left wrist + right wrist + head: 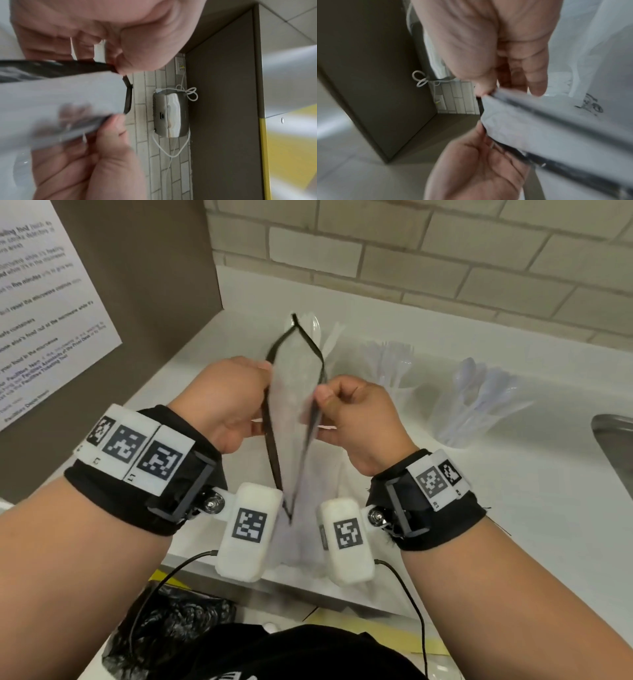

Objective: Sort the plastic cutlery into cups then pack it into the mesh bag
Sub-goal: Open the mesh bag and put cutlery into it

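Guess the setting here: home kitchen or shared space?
Probably a shared office or campus kitchenette. A posted notice of microwave rules hangs beside the white counter, a steel sink sits at its right edge, and cups of plastic cutlery stand against a tiled wall.

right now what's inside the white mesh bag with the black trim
Nothing shows inside the white mesh bag with black trim: the left hand and right hand pull its mouth open, and only pale mesh shows. Its lower end hangs out of sight behind the wrist cameras.
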The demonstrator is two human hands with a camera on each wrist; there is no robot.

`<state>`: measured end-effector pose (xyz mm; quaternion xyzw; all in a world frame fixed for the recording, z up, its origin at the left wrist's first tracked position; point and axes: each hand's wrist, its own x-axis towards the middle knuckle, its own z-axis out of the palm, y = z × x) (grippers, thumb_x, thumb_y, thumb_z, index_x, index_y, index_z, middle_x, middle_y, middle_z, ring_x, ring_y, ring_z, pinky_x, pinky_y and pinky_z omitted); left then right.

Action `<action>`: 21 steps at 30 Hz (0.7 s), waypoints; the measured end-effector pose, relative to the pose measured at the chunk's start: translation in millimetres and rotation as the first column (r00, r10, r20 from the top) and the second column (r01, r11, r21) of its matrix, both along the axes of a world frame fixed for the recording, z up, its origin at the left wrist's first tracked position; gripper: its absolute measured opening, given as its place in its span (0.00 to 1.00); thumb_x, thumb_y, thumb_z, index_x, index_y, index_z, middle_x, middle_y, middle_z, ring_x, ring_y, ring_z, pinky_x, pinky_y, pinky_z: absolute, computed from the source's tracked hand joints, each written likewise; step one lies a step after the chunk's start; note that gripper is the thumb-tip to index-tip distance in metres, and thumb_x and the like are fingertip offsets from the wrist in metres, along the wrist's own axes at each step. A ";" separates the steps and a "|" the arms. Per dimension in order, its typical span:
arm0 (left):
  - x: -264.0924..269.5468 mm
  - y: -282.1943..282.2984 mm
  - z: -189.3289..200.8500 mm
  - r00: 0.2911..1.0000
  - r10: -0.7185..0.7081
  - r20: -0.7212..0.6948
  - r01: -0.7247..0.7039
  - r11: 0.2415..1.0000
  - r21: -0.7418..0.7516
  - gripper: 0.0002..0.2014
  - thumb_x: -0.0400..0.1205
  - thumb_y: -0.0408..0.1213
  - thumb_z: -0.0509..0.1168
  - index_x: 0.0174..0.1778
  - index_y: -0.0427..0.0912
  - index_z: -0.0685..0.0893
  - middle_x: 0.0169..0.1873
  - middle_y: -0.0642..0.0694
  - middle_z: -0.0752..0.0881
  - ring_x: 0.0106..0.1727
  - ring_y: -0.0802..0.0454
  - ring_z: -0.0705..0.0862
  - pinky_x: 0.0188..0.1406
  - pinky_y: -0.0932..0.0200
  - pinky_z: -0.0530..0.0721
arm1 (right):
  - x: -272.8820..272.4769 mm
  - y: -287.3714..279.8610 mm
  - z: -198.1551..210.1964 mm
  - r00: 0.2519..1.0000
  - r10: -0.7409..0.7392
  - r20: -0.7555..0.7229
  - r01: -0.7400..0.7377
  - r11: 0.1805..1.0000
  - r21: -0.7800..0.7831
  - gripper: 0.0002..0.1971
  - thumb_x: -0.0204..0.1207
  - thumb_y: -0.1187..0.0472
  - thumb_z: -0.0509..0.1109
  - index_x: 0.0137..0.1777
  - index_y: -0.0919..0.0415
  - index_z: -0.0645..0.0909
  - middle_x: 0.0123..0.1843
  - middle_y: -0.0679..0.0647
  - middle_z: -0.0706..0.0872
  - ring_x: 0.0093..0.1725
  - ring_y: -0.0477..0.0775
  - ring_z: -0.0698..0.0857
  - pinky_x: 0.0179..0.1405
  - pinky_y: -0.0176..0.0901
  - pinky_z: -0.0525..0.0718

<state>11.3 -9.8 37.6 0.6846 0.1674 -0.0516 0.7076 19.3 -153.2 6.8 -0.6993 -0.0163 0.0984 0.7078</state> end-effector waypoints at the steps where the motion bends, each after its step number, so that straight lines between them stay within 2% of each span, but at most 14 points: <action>1: 1.5 2.5 -0.3 0.999 0.052 -0.004 -0.052 0.997 -0.048 0.11 0.86 0.30 0.54 0.42 0.41 0.80 0.37 0.43 0.87 0.41 0.45 0.86 0.49 0.42 0.88 | 3.4 -3.3 -1.6 0.994 -0.037 -0.098 0.045 0.996 0.076 0.11 0.85 0.67 0.58 0.41 0.64 0.75 0.41 0.64 0.84 0.39 0.59 0.86 0.45 0.57 0.88; 4: 2.0 10.2 -0.9 0.994 0.111 -0.015 -0.110 0.937 -0.331 0.15 0.89 0.32 0.47 0.45 0.38 0.78 0.35 0.42 0.83 0.33 0.49 0.83 0.44 0.45 0.86 | 14.1 -11.0 -4.6 0.931 -0.063 -0.359 0.183 0.932 0.313 0.12 0.84 0.72 0.53 0.47 0.67 0.79 0.43 0.63 0.84 0.39 0.59 0.84 0.44 0.62 0.88; 6: -0.9 13.3 -0.6 1.000 0.017 -0.021 -0.025 0.909 -0.415 0.15 0.88 0.43 0.54 0.53 0.37 0.81 0.41 0.44 0.89 0.35 0.50 0.89 0.42 0.47 0.89 | 18.7 -11.1 -1.4 0.904 -0.084 -0.419 0.251 0.897 0.363 0.13 0.81 0.75 0.54 0.51 0.70 0.81 0.45 0.64 0.86 0.42 0.62 0.85 0.43 0.60 0.89; 7: -0.6 15.6 -2.0 0.998 -0.057 -0.029 0.045 0.944 -0.325 0.17 0.85 0.49 0.60 0.57 0.38 0.83 0.44 0.46 0.92 0.40 0.50 0.91 0.41 0.49 0.90 | 20.3 -10.9 1.5 0.908 -0.085 -0.410 0.250 0.895 0.369 0.12 0.82 0.73 0.56 0.53 0.69 0.81 0.47 0.63 0.87 0.44 0.62 0.87 0.42 0.57 0.89; 8: -3.1 14.8 -1.3 0.989 -0.144 -0.045 0.137 0.980 -0.145 0.19 0.80 0.52 0.66 0.56 0.39 0.84 0.42 0.48 0.93 0.41 0.52 0.92 0.36 0.54 0.89 | 22.0 -10.8 4.0 0.924 -0.051 -0.380 0.208 0.899 0.385 0.10 0.82 0.67 0.60 0.57 0.69 0.81 0.52 0.62 0.88 0.49 0.63 0.88 0.46 0.56 0.87; 9: -5.3 15.5 -4.4 0.972 -0.219 -0.087 0.226 0.971 0.080 0.18 0.77 0.50 0.71 0.54 0.40 0.85 0.37 0.49 0.93 0.36 0.54 0.92 0.30 0.60 0.87 | 22.5 -11.3 7.9 0.944 -0.001 -0.330 0.136 0.913 0.385 0.15 0.81 0.60 0.65 0.63 0.70 0.79 0.58 0.62 0.88 0.56 0.64 0.87 0.52 0.58 0.84; 10: -7.0 16.2 -7.8 0.955 -0.260 -0.144 0.290 0.921 0.260 0.15 0.75 0.46 0.74 0.51 0.40 0.86 0.34 0.49 0.93 0.33 0.54 0.91 0.26 0.63 0.85 | 23.5 -12.0 11.0 0.963 0.043 -0.265 0.055 0.934 0.353 0.22 0.78 0.55 0.69 0.67 0.69 0.77 0.62 0.63 0.86 0.61 0.65 0.86 0.56 0.59 0.83; 11: -6.4 18.5 -12.7 0.949 -0.254 -0.186 0.306 0.881 0.360 0.11 0.75 0.43 0.74 0.49 0.41 0.86 0.36 0.46 0.93 0.34 0.51 0.91 0.26 0.62 0.86 | 23.1 -13.1 14.7 0.978 0.073 -0.198 -0.011 0.955 0.295 0.26 0.74 0.57 0.74 0.68 0.69 0.76 0.64 0.64 0.86 0.62 0.65 0.86 0.55 0.59 0.84; 12: -5.6 20.2 -15.4 0.954 -0.217 -0.207 0.281 0.889 0.363 0.08 0.78 0.41 0.72 0.48 0.42 0.86 0.41 0.43 0.92 0.37 0.48 0.91 0.29 0.58 0.87 | 22.0 -13.6 16.8 0.987 0.081 -0.137 -0.050 0.976 0.212 0.27 0.70 0.62 0.78 0.67 0.69 0.76 0.62 0.65 0.86 0.60 0.65 0.87 0.54 0.59 0.85; 14: -3.7 25.3 -14.4 0.969 -0.136 -0.206 0.170 0.972 0.160 0.05 0.85 0.35 0.61 0.51 0.41 0.82 0.50 0.38 0.90 0.40 0.45 0.91 0.32 0.49 0.88 | 17.6 -14.3 15.4 0.997 0.061 -0.037 -0.064 0.995 -0.081 0.25 0.64 0.74 0.80 0.62 0.68 0.80 0.56 0.64 0.89 0.54 0.62 0.90 0.53 0.56 0.89; 16: 0.5 27.8 -10.3 0.975 -0.099 -0.198 0.070 0.987 -0.148 0.12 0.87 0.27 0.52 0.55 0.35 0.82 0.50 0.36 0.88 0.38 0.46 0.90 0.29 0.50 0.89 | 13.3 -13.3 6.3 0.996 0.079 -0.029 -0.084 0.934 -0.347 0.17 0.65 0.72 0.79 0.53 0.62 0.83 0.51 0.59 0.90 0.49 0.58 0.90 0.53 0.51 0.89; 17: 1.6 28.9 -8.9 0.978 -0.097 -0.187 0.046 0.965 -0.258 0.15 0.86 0.23 0.50 0.51 0.30 0.83 0.45 0.36 0.88 0.35 0.47 0.89 0.26 0.53 0.88 | 12.1 -13.3 0.4 0.994 0.080 -0.071 -0.102 0.916 -0.389 0.12 0.68 0.70 0.78 0.50 0.59 0.84 0.49 0.58 0.90 0.46 0.57 0.89 0.50 0.49 0.89; 19: -0.5 27.5 -9.0 0.979 -0.128 -0.158 0.059 0.921 -0.385 0.19 0.83 0.21 0.48 0.37 0.28 0.85 0.33 0.38 0.86 0.29 0.49 0.88 0.24 0.57 0.87 | 13.1 -15.4 -7.7 0.980 0.048 -0.196 -0.114 0.933 -0.341 0.09 0.73 0.72 0.72 0.46 0.58 0.81 0.47 0.60 0.88 0.44 0.59 0.87 0.45 0.52 0.88; 21: -6.6 28.7 -10.5 0.970 -0.184 -0.157 0.090 0.877 -0.471 0.14 0.81 0.25 0.53 0.45 0.30 0.86 0.39 0.36 0.91 0.36 0.43 0.92 0.29 0.52 0.89 | 17.7 -20.6 -6.3 0.942 -0.024 -0.334 -0.038 0.983 -0.178 0.12 0.77 0.78 0.63 0.46 0.59 0.79 0.45 0.62 0.87 0.46 0.63 0.86 0.48 0.62 0.86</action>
